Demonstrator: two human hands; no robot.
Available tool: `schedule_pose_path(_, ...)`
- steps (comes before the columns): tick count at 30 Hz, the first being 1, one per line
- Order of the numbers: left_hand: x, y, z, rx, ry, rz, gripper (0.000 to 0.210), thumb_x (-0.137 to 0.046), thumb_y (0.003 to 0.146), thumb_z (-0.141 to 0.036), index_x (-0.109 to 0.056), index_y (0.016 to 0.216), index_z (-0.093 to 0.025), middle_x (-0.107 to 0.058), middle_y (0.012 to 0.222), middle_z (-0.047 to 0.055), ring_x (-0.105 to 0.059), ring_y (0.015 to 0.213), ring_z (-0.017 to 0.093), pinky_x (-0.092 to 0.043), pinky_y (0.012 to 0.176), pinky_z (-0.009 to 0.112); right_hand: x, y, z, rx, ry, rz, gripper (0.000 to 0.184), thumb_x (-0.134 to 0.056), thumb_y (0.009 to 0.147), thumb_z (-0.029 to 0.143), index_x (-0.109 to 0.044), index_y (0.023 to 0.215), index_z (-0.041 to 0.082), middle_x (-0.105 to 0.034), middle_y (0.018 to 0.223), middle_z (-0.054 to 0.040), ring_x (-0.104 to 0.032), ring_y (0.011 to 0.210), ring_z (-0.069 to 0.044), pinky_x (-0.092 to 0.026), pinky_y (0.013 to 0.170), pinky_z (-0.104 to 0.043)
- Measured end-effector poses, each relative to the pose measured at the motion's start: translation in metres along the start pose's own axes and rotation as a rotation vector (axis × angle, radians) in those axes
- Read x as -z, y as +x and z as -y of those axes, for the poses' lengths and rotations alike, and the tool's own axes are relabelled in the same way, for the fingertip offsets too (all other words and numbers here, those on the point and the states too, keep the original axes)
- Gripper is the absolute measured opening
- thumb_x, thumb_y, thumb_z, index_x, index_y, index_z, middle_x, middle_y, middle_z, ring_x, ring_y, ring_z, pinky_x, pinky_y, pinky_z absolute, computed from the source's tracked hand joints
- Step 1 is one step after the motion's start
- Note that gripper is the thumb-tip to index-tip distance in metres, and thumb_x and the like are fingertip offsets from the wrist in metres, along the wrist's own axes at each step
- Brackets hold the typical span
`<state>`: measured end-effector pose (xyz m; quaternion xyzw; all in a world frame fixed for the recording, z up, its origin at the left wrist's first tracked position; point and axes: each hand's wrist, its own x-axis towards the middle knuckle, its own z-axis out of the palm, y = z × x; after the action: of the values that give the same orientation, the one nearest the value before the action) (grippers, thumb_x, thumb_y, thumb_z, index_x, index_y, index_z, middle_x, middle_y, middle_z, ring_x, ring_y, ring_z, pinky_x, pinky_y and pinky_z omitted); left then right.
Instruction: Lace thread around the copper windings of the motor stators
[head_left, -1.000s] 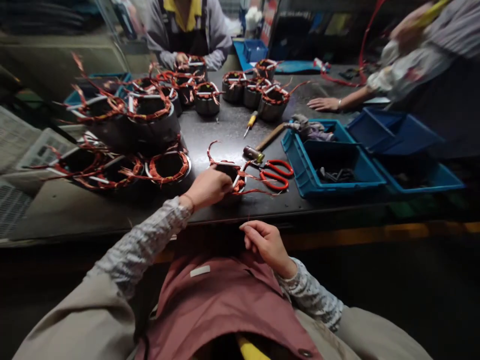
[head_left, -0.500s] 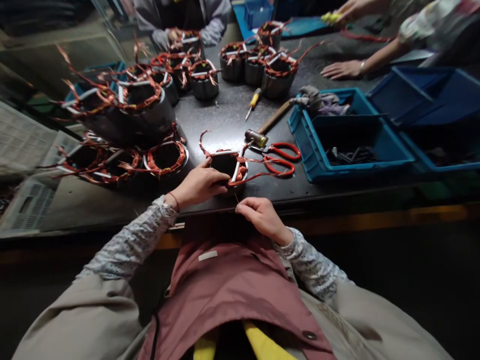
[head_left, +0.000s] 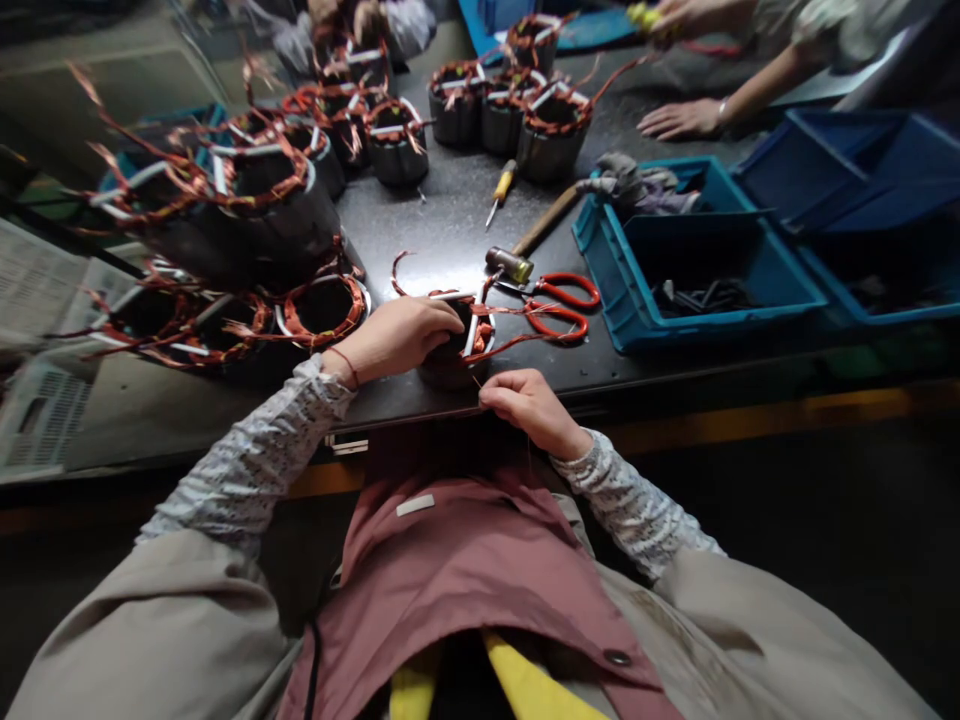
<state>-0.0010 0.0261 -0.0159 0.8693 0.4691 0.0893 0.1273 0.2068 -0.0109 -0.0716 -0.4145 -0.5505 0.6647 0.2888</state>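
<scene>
A wound motor stator (head_left: 454, 375) with copper windings and white sleeving stands at the front edge of the dark table. My left hand (head_left: 401, 335) lies over its left rim, fingers bent together into the opening; the fingertips are partly hidden, so whatever they pinch does not show. Just in front of the stator's right side, my right hand (head_left: 529, 405) is closed in a pinch on a thin, needle-like piece (head_left: 477, 383). A fine thread hangs below that hand. Red leads from the windings stretch right towards red-handled scissors (head_left: 559, 305).
Several more stators (head_left: 262, 200) are stacked at left, others (head_left: 555, 130) behind. A hammer (head_left: 510, 263) and a yellow screwdriver (head_left: 502, 185) lie beyond mine. Blue bins (head_left: 720, 325) stand at right. Co-workers' hands (head_left: 682, 118) are across the table.
My left hand has shifted from the stator's outer left rim to over its opening, fingers now bent inward. My right hand stays pinched, slightly farther right. The view has tilted slightly.
</scene>
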Motion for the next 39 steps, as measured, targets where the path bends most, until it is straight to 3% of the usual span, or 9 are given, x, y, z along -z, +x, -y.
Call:
schedule_pose_path(10, -0.001, 0.005, 0.007, -0.007, 0.013, 0.094, 0.029, -0.049, 0.086, -0.017, -0.072, 0.104, -0.017, -0.072, 0.107, 0.006, -0.066, 0.098, 0.019, -0.048, 0.091, 0.029, -0.004, 0.011, -0.004, -0.025, 0.038, -0.035, 0.019, -0.06, 0.065, 0.03, -0.062, 0.055, 0.015, -0.043, 0.043, 0.0056, -0.031, 0.042, -0.005, -0.018, 0.04, -0.019)
schedule_pose_path(14, 0.002, 0.011, 0.006, -0.006, 0.01, 0.186, 0.031, -0.049, 0.086, -0.017, -0.071, 0.108, -0.018, -0.072, 0.105, 0.005, -0.066, 0.093, 0.018, -0.047, 0.083, 0.026, -0.013, 0.017, 0.001, -0.059, 0.162, -0.067, 0.018, -0.06, 0.063, 0.033, -0.059, 0.055, 0.016, -0.037, 0.039, 0.0084, -0.026, 0.037, -0.003, -0.015, 0.038, -0.02)
schedule_pose_path(19, 0.001, 0.021, 0.003, -0.032, -0.014, 0.344, 0.024, -0.05, 0.082, -0.012, -0.074, 0.089, -0.016, -0.072, 0.082, 0.001, -0.06, 0.071, 0.012, -0.042, 0.069, 0.02, -0.026, 0.018, 0.0, -0.076, 0.252, -0.136, 0.024, -0.065, 0.063, 0.039, -0.059, 0.062, 0.015, -0.036, 0.039, 0.0106, -0.024, 0.034, -0.002, -0.013, 0.035, -0.02)
schedule_pose_path(23, 0.013, 0.025, -0.004, 0.051, -0.021, 0.176, 0.016, -0.053, 0.079, -0.011, -0.069, 0.077, -0.011, -0.066, 0.073, 0.002, -0.054, 0.066, 0.011, -0.039, 0.066, 0.022, -0.025, 0.011, -0.007, -0.081, 0.263, -0.128, 0.034, -0.068, 0.066, 0.047, -0.062, 0.072, 0.014, -0.043, 0.042, 0.0094, -0.028, 0.034, -0.003, -0.016, 0.034, -0.019)
schedule_pose_path(25, 0.024, 0.021, -0.015, 0.209, -0.285, 0.044, 0.014, -0.051, 0.08, -0.011, -0.063, 0.072, -0.01, -0.061, 0.064, 0.001, -0.051, 0.061, 0.01, -0.038, 0.062, 0.021, -0.02, 0.006, -0.008, -0.07, 0.242, -0.125, 0.035, -0.068, 0.068, 0.046, -0.063, 0.077, 0.013, -0.048, 0.045, 0.0077, -0.033, 0.034, -0.003, -0.019, 0.034, -0.018)
schedule_pose_path(28, 0.027, 0.001, -0.044, 0.425, -0.866, -0.022, 0.012, -0.046, 0.083, -0.017, -0.055, 0.076, -0.012, -0.056, 0.057, -0.002, -0.049, 0.049, 0.007, -0.039, 0.051, 0.018, -0.011, -0.003, -0.009, -0.035, 0.234, -0.142, 0.033, -0.067, 0.071, 0.044, -0.065, 0.08, 0.013, -0.053, 0.047, 0.0058, -0.036, 0.035, -0.004, -0.023, 0.035, -0.018)
schedule_pose_path(32, -0.02, -0.035, -0.087, 0.481, -1.008, -0.146, 0.015, -0.045, 0.083, -0.025, -0.055, 0.08, -0.014, -0.058, 0.066, -0.001, -0.051, 0.051, 0.007, -0.043, 0.05, 0.018, -0.007, -0.016, -0.011, 0.007, 0.2, -0.121, 0.031, -0.064, 0.076, 0.044, -0.066, 0.081, 0.014, -0.057, 0.05, 0.0043, -0.039, 0.036, -0.004, -0.027, 0.037, -0.018)
schedule_pose_path(35, -0.063, -0.047, -0.104, 0.561, -1.086, -0.489, 0.017, -0.055, 0.075, -0.03, -0.062, 0.072, -0.015, -0.061, 0.082, 0.003, -0.051, 0.06, 0.007, -0.043, 0.053, 0.017, -0.007, -0.024, -0.015, 0.021, 0.093, -0.073, 0.029, -0.063, 0.078, 0.044, -0.065, 0.081, 0.015, -0.057, 0.051, 0.004, -0.041, 0.038, -0.005, -0.03, 0.038, -0.018)
schedule_pose_path(39, -0.08, -0.043, -0.111, 0.594, -1.346, -0.489, 0.023, -0.055, 0.075, -0.038, -0.059, 0.075, -0.016, -0.057, 0.063, -0.001, -0.049, 0.051, 0.009, -0.04, 0.047, 0.019, 0.0, -0.033, -0.015, 0.056, -0.095, 0.007, 0.026, -0.058, 0.083, 0.041, -0.064, 0.076, 0.017, -0.061, 0.057, 0.0017, -0.049, 0.045, -0.008, -0.039, 0.044, -0.02)
